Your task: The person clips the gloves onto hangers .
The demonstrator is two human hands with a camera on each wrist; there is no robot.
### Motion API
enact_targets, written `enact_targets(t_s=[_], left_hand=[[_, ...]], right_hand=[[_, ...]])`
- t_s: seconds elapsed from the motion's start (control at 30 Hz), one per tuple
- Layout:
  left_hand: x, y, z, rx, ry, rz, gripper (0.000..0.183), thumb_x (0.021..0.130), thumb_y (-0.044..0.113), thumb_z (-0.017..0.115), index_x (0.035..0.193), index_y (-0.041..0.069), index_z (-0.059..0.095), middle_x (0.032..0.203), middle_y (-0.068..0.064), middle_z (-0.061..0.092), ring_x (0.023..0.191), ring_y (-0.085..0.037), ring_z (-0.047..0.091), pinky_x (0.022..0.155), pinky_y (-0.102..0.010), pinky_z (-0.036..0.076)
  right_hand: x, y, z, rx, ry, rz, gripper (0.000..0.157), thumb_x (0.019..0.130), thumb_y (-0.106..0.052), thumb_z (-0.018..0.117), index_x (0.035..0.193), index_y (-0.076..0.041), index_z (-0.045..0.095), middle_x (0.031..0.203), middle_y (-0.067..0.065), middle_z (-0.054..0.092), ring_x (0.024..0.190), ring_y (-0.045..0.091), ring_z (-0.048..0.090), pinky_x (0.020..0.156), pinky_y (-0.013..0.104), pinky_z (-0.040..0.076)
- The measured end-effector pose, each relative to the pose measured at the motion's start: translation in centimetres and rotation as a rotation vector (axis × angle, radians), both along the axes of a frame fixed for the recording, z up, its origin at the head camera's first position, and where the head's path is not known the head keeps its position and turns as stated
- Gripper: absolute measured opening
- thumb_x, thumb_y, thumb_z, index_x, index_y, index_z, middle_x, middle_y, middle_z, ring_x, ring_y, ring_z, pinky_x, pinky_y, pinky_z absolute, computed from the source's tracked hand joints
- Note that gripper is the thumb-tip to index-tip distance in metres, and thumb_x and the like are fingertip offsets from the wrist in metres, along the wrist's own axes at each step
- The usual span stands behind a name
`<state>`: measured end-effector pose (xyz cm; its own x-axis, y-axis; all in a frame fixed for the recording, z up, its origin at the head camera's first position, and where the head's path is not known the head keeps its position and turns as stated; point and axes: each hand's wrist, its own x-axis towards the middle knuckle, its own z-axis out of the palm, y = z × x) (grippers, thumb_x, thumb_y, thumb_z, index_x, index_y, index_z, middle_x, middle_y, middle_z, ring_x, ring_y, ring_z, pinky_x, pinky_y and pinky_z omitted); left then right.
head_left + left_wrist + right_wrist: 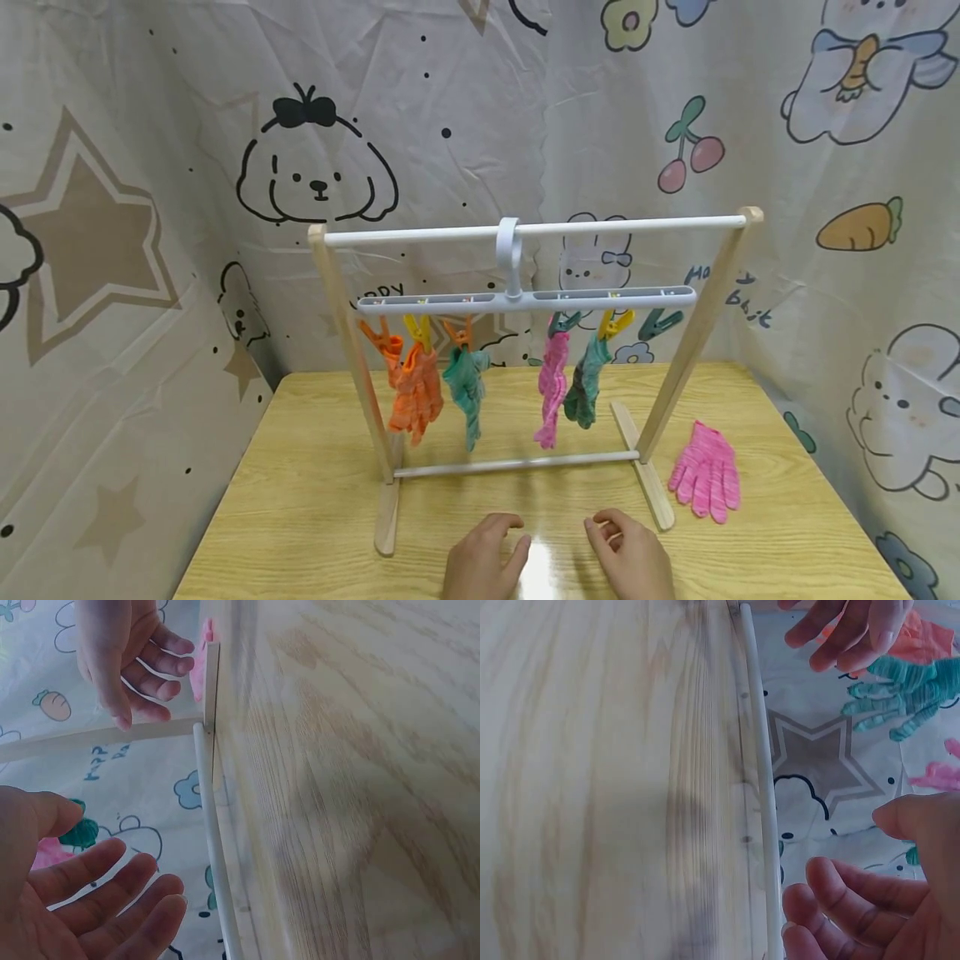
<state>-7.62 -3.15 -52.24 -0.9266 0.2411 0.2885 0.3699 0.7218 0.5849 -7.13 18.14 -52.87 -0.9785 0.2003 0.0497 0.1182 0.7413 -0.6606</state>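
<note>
My left hand (486, 560) and right hand (632, 557) hover or rest low at the table's front, fingers loosely bent and holding nothing. Before them stands a wooden rack with a white top rod (420, 235), from which a grey clip hanger (525, 300) hangs. Clothespins on the hanger hold orange knit gloves (417, 392) at the left, a teal glove (467, 387), a pink glove (553, 383) and a dark green glove (588, 385). Flat on the table, right of the rack, lies another pink glove (707, 472). Both wrist views show the hands apart, palms partly visible.
The rack's wooden feet (387, 521) and its lower white rod (517, 463) stand between my hands and the table's back edge. At the hanger's right end, a dark green clothespin (660, 323) holds no glove. A printed curtain (465, 100) surrounds the wooden table (300, 500).
</note>
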Motion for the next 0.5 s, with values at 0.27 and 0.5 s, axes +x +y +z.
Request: enact_targets(t_s=[0.27, 0.5], left_hand=[[0.0, 1.3, 0.2, -0.021, 0.008, -0.034, 0.03, 0.091, 0.043, 0.054, 0.1, 0.019, 0.068, 0.101, 0.007, 0.068, 0.084, -0.011, 0.065, 0.061, -0.029, 0.051], [-0.1, 2.4, 0.6, -0.035, 0.007, -0.089, 0.033, 0.092, 0.046, 0.051, 0.103, 0.019, 0.067, 0.101, 0.009, 0.067, 0.083, -0.008, 0.064, 0.062, -0.029, 0.051]], right_hand=[[-0.4, 2.0, -0.1, 0.018, -0.039, -0.036, 0.038, 0.089, -0.047, 0.055, 0.098, -0.012, 0.07, 0.075, -0.009, 0.063, 0.063, 0.004, 0.057, 0.055, 0.03, 0.047], [-0.9, 4.0, -0.5, 0.046, 0.01, -0.066, 0.039, 0.089, -0.045, 0.056, 0.098, -0.009, 0.07, 0.076, -0.007, 0.064, 0.063, 0.005, 0.058, 0.054, 0.031, 0.047]])
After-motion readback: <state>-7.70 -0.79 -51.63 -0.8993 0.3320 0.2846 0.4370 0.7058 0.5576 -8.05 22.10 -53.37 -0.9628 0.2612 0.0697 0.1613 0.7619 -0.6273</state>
